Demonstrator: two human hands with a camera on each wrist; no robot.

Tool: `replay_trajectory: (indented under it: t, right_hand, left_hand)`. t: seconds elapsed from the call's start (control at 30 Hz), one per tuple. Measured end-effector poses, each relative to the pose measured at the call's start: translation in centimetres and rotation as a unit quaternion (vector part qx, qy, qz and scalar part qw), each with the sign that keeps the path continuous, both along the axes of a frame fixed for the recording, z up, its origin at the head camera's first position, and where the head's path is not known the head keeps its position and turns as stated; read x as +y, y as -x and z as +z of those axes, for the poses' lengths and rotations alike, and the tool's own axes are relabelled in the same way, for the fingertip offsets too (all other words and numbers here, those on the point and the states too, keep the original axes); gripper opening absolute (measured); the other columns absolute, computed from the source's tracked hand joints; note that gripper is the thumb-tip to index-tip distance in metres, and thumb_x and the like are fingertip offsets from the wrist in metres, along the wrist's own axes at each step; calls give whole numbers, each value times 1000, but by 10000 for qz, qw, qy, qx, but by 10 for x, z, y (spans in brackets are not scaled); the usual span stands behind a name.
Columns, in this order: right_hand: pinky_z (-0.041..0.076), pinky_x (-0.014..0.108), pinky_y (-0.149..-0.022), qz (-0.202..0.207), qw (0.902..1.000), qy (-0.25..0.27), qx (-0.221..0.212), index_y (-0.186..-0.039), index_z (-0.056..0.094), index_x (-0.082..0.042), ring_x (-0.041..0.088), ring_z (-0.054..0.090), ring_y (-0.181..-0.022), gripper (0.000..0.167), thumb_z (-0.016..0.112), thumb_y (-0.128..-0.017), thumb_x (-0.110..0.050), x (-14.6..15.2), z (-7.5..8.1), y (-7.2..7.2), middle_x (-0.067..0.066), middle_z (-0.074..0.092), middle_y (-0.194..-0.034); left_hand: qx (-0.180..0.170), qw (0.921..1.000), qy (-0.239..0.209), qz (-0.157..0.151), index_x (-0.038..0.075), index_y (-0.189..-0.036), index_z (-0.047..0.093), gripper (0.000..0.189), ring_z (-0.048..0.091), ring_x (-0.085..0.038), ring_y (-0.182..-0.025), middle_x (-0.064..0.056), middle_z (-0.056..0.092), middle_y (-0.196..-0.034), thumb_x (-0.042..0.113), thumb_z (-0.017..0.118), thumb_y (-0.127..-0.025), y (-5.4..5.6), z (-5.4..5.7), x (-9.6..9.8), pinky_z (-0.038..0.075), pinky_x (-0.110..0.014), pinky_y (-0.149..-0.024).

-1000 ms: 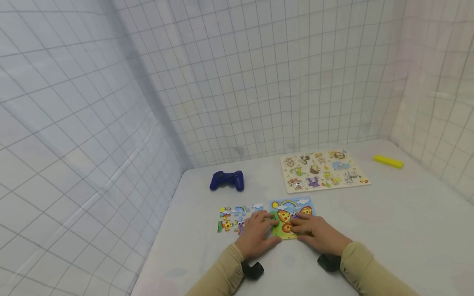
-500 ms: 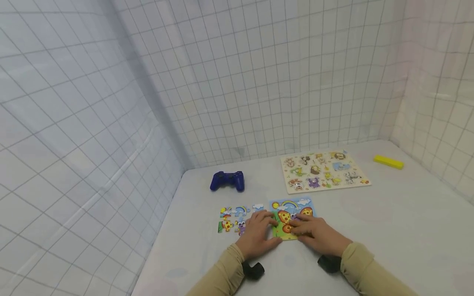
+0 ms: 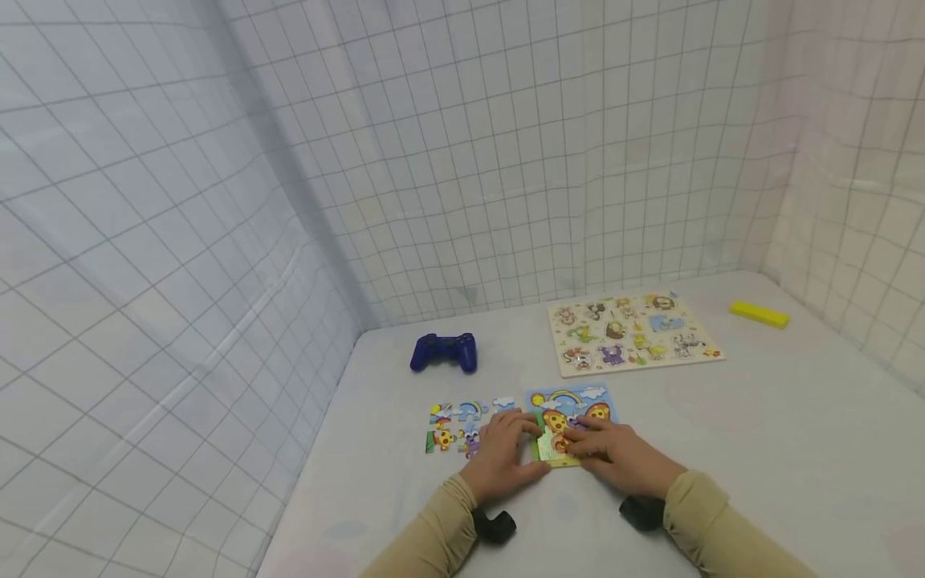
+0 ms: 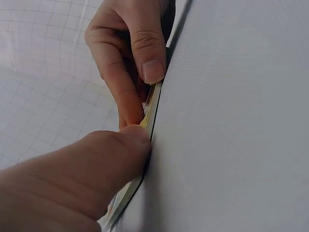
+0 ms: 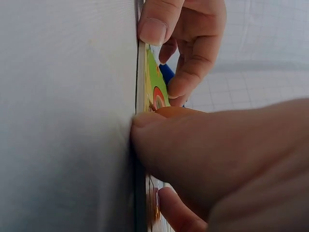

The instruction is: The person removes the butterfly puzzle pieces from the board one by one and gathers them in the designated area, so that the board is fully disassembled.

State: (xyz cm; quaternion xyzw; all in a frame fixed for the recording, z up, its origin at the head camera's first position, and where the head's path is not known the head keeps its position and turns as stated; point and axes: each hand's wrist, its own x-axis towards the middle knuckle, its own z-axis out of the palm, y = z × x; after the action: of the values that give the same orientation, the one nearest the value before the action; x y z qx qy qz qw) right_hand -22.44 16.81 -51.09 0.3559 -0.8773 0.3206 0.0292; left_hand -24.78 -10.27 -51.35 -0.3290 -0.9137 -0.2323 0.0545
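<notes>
A square butterfly jigsaw puzzle (image 3: 556,398) lies on the table between the two hands. My left hand (image 3: 502,457) grips its left side, with the thumb (image 4: 125,150) pressed to the front edge and the fingers bent at the side. From the right, my right hand (image 3: 623,456) reaches over the picture, thumb tip (image 5: 144,122) at the front edge and fingertips on the lower middle. A green puzzle piece (image 5: 157,77) slants up from the board toward the right fingers. In the head view this piece looks pale and shiny. The right hand covers the puzzle's lower right part.
Several loose puzzle pieces (image 3: 442,438) lie left of the board, some partly behind the left hand. Farther back are a blue game controller (image 3: 444,352), a wooden animal puzzle (image 3: 629,360) and a yellow bar (image 3: 759,315). Grid-patterned curtains (image 3: 506,160) enclose the table's back and sides.
The lower left part of the butterfly puzzle has turned from green to pale and shiny, as its piece tilts. Both hands stay almost where they were.
</notes>
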Motion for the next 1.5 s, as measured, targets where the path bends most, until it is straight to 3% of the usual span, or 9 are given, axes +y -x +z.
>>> replay_trajectory:
  t: [0.3,0.47,0.63,0.8,1.03,1.13,1.27,1.5]
  right_hand:
    - [38,67,-109,-15,9998,-13,-193,-123,77,-21,46,45,-142,29,69,-97,-12,0,4,-1,7,62,-144]
    - [38,68,-109,-41,9997,-34,-231,-123,77,-25,46,45,-143,29,69,-97,-13,0,3,-1,5,62,-145]
    - [39,68,-108,-20,9999,-19,-129,-123,76,-24,46,46,-142,29,69,-97,-13,0,0,-1,6,63,-144]
    - [41,67,-107,24,10000,-15,-21,-124,76,-23,46,47,-141,29,69,-97,-13,0,-1,0,7,62,-144]
    - [41,66,-108,-23,10000,34,-55,-122,77,-23,45,47,-141,29,70,-96,-12,0,-1,1,7,63,-144]
    - [40,66,-109,-3,9999,60,-123,-123,76,-20,46,46,-142,29,69,-97,-12,-1,1,2,8,62,-145]
    - [38,66,-110,25,9996,46,-284,-126,75,-19,46,43,-144,29,68,-98,-13,-1,0,2,8,61,-146]
    - [38,65,-111,23,9994,-24,-344,-127,75,-21,45,43,-144,29,68,-98,-15,3,2,1,7,60,-147]
  left_hand:
    - [-27,9999,-83,102,24,-124,62,40,43,-23,-144,4,63,-135,41,76,-92,0,1,0,34,-51,-113]
    - [8,9998,-181,-64,22,-127,63,40,48,-19,-138,6,65,-132,36,77,-92,1,1,0,36,-48,-113]
    - [346,9990,-55,-282,21,-128,64,41,54,-15,-127,6,66,-127,36,77,-93,0,3,-1,41,-42,-105]
    - [614,9976,85,-311,21,-130,65,43,55,-14,-123,6,66,-126,39,76,-92,-2,3,-1,42,-38,-102]
    - [1141,9930,-221,-187,20,-125,68,40,59,-15,-118,6,68,-121,35,80,-89,-7,11,-6,41,-40,-98]
    - [1320,9899,-491,-128,19,-120,71,40,61,-15,-114,5,70,-118,30,85,-85,-14,20,-19,44,-40,-96]
    - [1184,9904,-713,-31,19,-118,72,39,62,-10,-107,7,71,-115,28,87,-83,-27,24,-51,50,-34,-92]
    - [1390,9877,-708,82,17,-110,75,37,64,-11,-102,7,72,-108,19,91,-76,-46,13,-125,53,-32,-89]
